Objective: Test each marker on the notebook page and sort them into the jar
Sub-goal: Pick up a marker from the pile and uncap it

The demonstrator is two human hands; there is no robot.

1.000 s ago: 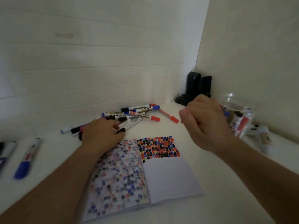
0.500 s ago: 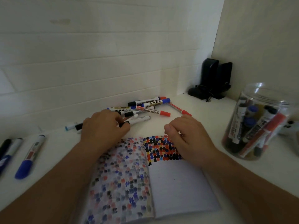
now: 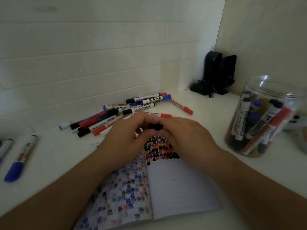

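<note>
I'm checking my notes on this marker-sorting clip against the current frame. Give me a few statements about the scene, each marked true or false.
1. Both hands meet over the open notebook around a small black object. True: left hand and right hand pinch it between their fingertips.
2. The clear plastic jar is empty. False: it already holds several markers.
3. The jar stands to the right of the notebook. True.
4. The right-hand page is fully covered with marks. False: only its top has coloured marks; the rest is blank.
5. The pile of loose markers lies in front of the notebook, nearest the person. False: it lies beyond it, by the white wall.
</note>
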